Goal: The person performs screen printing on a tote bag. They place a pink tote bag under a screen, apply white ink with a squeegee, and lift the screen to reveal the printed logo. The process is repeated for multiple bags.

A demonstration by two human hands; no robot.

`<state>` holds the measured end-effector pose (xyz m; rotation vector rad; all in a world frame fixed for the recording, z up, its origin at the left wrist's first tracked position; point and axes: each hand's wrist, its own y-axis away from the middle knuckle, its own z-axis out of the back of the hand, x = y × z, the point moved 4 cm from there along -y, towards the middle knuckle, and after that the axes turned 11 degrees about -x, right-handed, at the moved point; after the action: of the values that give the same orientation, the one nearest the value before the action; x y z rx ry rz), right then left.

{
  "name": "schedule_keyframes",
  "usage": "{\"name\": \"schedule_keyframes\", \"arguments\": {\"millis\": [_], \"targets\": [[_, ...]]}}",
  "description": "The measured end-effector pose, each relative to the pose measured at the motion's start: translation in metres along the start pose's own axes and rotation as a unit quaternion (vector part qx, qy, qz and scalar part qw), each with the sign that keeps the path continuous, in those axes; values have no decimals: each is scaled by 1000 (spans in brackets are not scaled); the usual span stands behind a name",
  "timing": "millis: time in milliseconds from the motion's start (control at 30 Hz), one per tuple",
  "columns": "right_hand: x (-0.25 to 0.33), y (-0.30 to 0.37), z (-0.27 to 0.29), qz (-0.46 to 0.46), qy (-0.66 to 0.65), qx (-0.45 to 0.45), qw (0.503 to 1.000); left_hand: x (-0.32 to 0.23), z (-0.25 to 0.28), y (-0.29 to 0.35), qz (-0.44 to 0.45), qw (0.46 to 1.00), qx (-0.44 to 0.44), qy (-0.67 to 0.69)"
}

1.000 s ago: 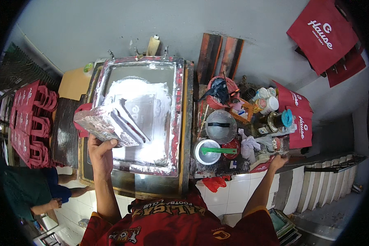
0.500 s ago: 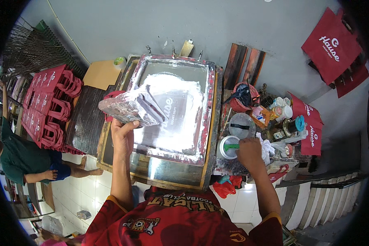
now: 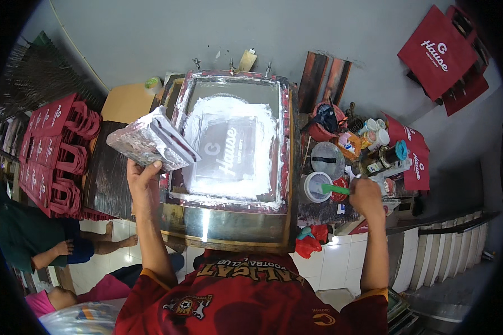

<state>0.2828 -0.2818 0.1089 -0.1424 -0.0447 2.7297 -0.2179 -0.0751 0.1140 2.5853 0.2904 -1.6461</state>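
Observation:
My left hand [image 3: 145,178] is closed around a wide squeegee [image 3: 151,139] smeared with white ink, held tilted beside the left edge of a screen printing frame [image 3: 286,139]. Thick white ink [image 3: 207,111] rings the pale lettering on its mesh. To the right of the frame, my right hand [image 3: 366,196] grips a green spatula [image 3: 336,190], whose far end reaches the rim of an open white tub [image 3: 314,187]. The tub looks tipped a little toward the spatula. My right fingertips are partly hidden.
Stacked maroon bags [image 3: 47,153] lie at the left, with another person [image 3: 31,229] beyond. A round lid [image 3: 326,157], a red bucket [image 3: 322,125] and several jars [image 3: 377,134] crowd the right side. More maroon bags [image 3: 439,53] hang on the wall.
The squeegee has shifted left, uncovering more of the lettering. My right hand has moved right, drawing the green spatula mostly out of the tub. A person in pink shows more at lower left.

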Motion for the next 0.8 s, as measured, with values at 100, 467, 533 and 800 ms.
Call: {"name": "schedule_keyframes", "arguments": {"millis": [100,467,533,800], "targets": [[-30,10,19,-54,-73,1,996,3,15,-10,12,1000,11,9],[-77,67,53,-273,-468,-13,841,-15,43,-27,41,996,-1,84],[-54,48,58,-211,-499,-26,840,-13,50,-26,46,995,-5,85],[164,-103,25,12,-497,-33,867,-8,54,-11,100,992,-4,73]]}}
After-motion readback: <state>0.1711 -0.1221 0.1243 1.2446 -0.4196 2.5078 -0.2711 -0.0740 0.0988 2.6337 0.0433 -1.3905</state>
